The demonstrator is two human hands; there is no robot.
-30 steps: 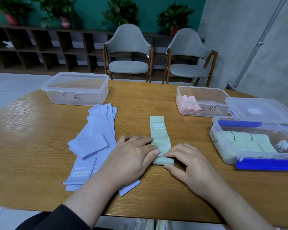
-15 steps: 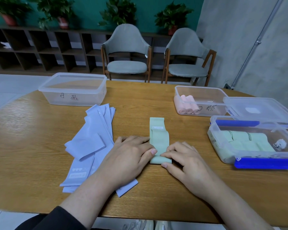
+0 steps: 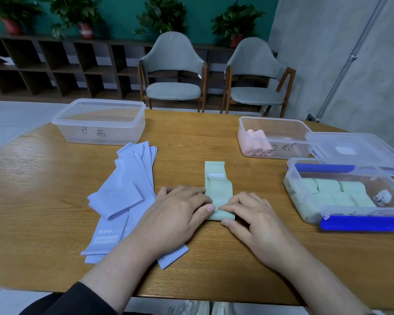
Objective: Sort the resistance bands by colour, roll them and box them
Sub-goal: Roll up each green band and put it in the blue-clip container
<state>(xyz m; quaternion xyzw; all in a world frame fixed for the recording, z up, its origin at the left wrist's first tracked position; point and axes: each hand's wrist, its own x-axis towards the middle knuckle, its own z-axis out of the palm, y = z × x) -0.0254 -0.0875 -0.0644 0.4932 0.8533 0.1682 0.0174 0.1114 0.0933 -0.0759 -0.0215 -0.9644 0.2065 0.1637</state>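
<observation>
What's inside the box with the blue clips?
Rolled green bands fill the box with the blue clips, plus a small white crumpled thing. Whatever lies beneath the rolls is hidden.

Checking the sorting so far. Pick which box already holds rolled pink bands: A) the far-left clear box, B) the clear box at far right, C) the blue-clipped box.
B: the pink rolls lie in the far-right clear box.
</observation>
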